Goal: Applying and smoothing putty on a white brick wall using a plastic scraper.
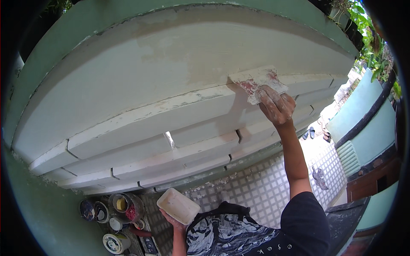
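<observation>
My right hand (277,106) is raised to a pale plastered wall (124,72), its fingers closed round a putty spreader (253,82). The spreader is wide and reddish, smeared with white putty, and its blade edge meets the wall just above a ledge (166,106). White smears coat the fingers. Low down, near my body, my left hand (171,219) grips a shallow rectangular white tub (178,205) by its side. Some whitish residue lines the tub; how much putty it holds I cannot tell. Damp-looking darker patches show on the wall left of the spreader.
Below the ledge run stepped white bands with dark notches. Paint buckets (116,243) and a container with a red item (130,211) stand at lower left by a green wall (47,213). White crumbs lie on the checkered tile floor (256,179). Sandals (311,133) lie farther right.
</observation>
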Motion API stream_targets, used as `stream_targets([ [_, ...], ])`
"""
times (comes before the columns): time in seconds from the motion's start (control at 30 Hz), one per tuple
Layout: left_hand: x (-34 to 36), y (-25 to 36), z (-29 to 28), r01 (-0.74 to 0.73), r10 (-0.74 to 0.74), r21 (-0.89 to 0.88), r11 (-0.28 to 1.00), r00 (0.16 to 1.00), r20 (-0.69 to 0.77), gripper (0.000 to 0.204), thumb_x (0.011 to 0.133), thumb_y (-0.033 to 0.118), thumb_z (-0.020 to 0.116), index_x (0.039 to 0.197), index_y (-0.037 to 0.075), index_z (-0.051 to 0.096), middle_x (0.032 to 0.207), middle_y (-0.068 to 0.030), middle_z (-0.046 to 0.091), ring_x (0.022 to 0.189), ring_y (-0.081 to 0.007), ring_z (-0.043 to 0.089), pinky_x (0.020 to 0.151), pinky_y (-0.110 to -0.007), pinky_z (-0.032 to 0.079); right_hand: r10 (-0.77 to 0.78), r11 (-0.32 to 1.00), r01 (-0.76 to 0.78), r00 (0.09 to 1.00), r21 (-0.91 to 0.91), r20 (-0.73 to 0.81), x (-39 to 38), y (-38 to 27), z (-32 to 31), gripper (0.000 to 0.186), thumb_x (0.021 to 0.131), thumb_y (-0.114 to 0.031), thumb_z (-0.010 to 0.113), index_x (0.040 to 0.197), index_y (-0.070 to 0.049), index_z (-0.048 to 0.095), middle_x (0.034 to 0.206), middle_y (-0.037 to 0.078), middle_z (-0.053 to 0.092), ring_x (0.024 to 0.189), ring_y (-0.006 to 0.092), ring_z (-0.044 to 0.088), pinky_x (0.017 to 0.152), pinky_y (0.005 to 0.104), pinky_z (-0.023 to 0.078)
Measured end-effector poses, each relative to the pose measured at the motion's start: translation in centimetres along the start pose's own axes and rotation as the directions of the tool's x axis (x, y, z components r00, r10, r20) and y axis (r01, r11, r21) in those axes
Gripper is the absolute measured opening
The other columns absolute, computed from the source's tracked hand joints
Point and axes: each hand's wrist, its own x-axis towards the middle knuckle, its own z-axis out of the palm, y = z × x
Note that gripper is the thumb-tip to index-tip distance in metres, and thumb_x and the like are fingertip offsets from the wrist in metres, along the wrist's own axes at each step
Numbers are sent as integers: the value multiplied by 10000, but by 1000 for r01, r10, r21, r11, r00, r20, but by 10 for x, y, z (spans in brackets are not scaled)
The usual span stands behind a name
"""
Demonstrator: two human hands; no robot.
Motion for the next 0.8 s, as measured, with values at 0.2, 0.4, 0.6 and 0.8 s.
stream_targets([
  [0.2,-2,-3,-3,-55,52,138,989,998,22,756,841,713,328,1351,159,394,1290,-63,495,1121,-297,530,938,-492,444,71,997,-71,997,20,-3,2,13,1,254,611,-22,750,845,-78,669,878,71,676,641,168,641,526,266,497],
  [0.4,-5,-4,6,-37,32,144,989,999,32,749,842,707,334,1343,154,404,1273,-71,511,1116,-301,533,934,-495,447,456,879,-458,889,132,46,19,9,4,288,612,-24,753,879,-49,649,876,99,669,695,224,658,586,319,522],
  [0.6,-3,-4,6,-19,10,123,992,997,70,747,840,709,338,1342,160,405,1272,-70,513,1119,-301,532,935,-498,445,432,898,-435,901,-67,-44,45,39,28,307,660,-128,739,950,-85,649,883,103,653,702,263,644,587,322,519],
  [0.8,-3,-5,7,-54,43,128,990,995,88,751,834,714,346,1343,164,405,1276,-64,511,1120,-298,532,929,-500,450,519,846,-533,833,28,190,49,28,9,271,637,-62,739,897,-55,661,865,91,662,601,228,614,578,312,505],
])
